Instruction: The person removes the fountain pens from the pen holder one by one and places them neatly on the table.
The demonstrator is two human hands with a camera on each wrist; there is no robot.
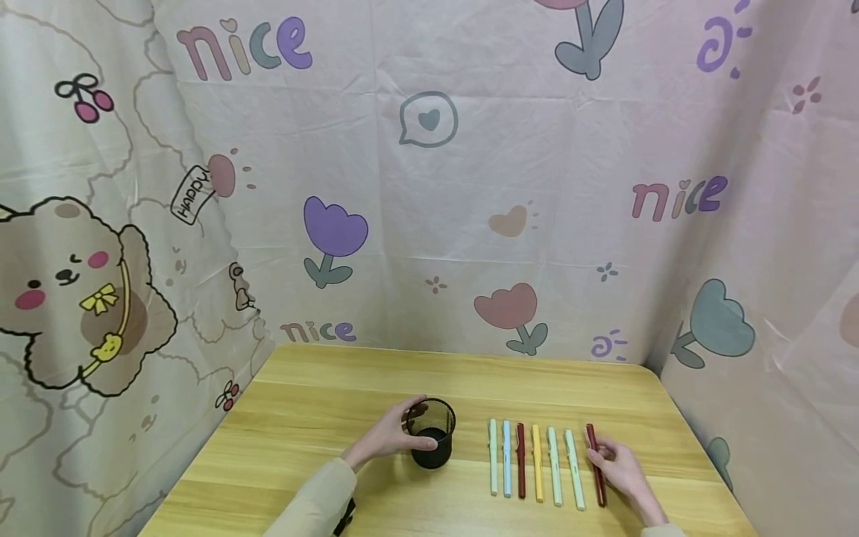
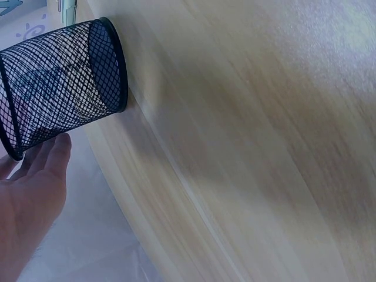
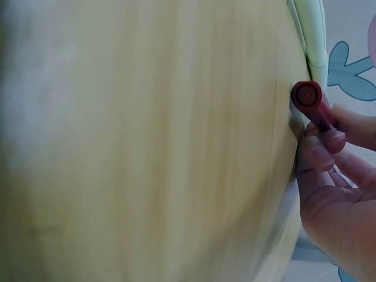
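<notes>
A black mesh pen holder (image 1: 432,453) stands upright on the wooden table, with no pens in it. My left hand (image 1: 388,435) holds it from the left, thumb across the near side and fingers round the far side. In the left wrist view the fingers (image 2: 54,155) lie along the mesh wall. At the right end of a row of pens, my right hand (image 1: 620,470) pinches a dark red pen (image 1: 600,488) between thumb and fingers. The right wrist view shows the round end of that red pen (image 3: 307,95) close over the table, beside a pale green pen (image 3: 311,35).
Left of the held pen lie several pens side by side: pale green (image 1: 575,473), yellow (image 1: 537,466), dark red (image 1: 520,462) and light blue (image 1: 506,462) among them. A printed curtain (image 1: 429,194) hangs behind the table (image 1: 322,373) and along both sides.
</notes>
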